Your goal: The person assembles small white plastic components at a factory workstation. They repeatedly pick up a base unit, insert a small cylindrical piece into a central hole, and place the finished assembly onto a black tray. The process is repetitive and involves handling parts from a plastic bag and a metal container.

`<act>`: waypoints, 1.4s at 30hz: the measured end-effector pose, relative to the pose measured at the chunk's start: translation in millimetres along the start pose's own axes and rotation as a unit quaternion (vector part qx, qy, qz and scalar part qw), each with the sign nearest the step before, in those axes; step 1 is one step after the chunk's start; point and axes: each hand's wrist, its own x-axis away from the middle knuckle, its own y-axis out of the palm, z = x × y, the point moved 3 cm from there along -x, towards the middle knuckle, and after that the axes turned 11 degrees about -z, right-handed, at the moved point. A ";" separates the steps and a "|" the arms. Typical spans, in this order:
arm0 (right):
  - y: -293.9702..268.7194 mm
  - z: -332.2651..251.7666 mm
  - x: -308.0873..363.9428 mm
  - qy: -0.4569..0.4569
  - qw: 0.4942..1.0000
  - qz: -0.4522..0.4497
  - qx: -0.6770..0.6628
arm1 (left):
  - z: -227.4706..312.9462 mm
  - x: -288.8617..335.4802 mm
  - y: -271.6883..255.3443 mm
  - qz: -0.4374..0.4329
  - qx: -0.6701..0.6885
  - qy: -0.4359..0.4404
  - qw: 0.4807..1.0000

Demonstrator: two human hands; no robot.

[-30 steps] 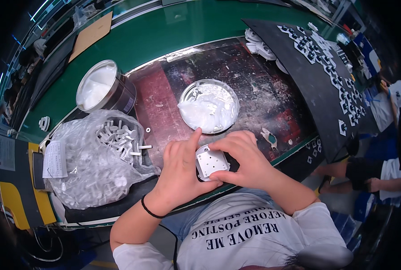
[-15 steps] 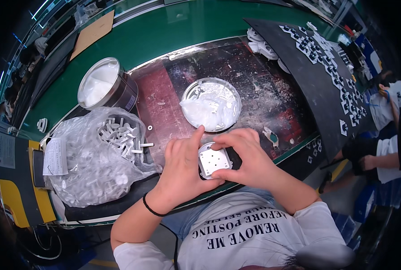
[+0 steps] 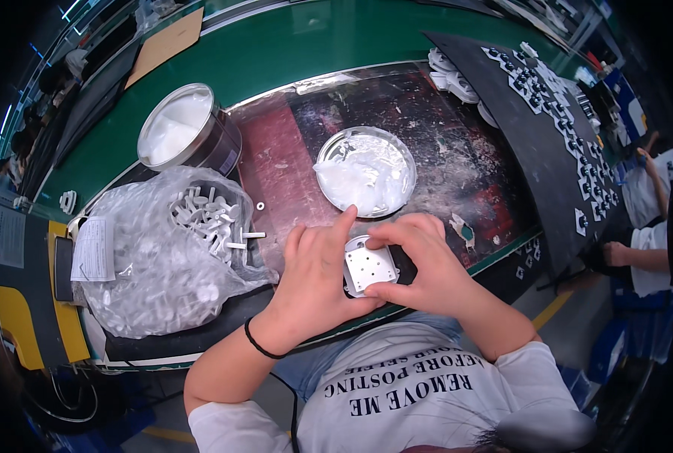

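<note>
White, squarish and dotted with small dark holes, the plate point(image 3: 370, 267) is between your hands at the near edge of the green table point(image 3: 291, 47). Your right hand point(image 3: 431, 268) pinches it, thumb at its lower edge, fingers curled at the upper. Your left hand point(image 3: 306, 279) lies along its left side, index finger stretched out; whether the other fingers grip cannot be told. Just beyond sits a shiny round dish point(image 3: 411, 162) of white paste point(image 3: 351, 181); leftward, a clear bag point(image 3: 144, 275) of white pieces point(image 3: 207, 215).

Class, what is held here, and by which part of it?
A white dotted part, by its edges: left hand at the left side, right hand at upper and lower right.
</note>
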 end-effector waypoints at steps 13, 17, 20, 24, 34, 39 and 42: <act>-4.1 -6.6 -1.5 -0.001 0.999 -0.005 0.045 | -1.0 1.1 1.6 -0.015 0.026 -0.012 0.999; -1.0 -5.0 -0.3 -0.022 0.998 -0.006 0.057 | -0.9 1.3 1.8 -0.016 0.033 -0.019 0.999; -0.7 -5.6 -0.3 -0.027 0.998 0.000 0.054 | -0.6 1.1 2.1 -0.012 0.035 -0.018 0.999; -2.4 -5.6 -0.2 -0.036 0.997 -0.005 0.067 | -0.5 1.0 1.8 -0.016 0.034 -0.020 0.999; -3.7 -8.4 -0.1 -0.039 0.994 -0.018 0.098 | 1.1 1.7 1.4 -0.025 0.022 -0.023 0.999; -4.6 -12.2 0.2 -0.039 0.991 -0.025 0.125 | 0.2 1.3 1.7 -0.020 0.027 -0.021 0.999; -4.3 -14.3 1.6 -0.045 0.987 -0.019 0.155 | -0.3 1.1 2.1 -0.013 0.023 -0.012 1.000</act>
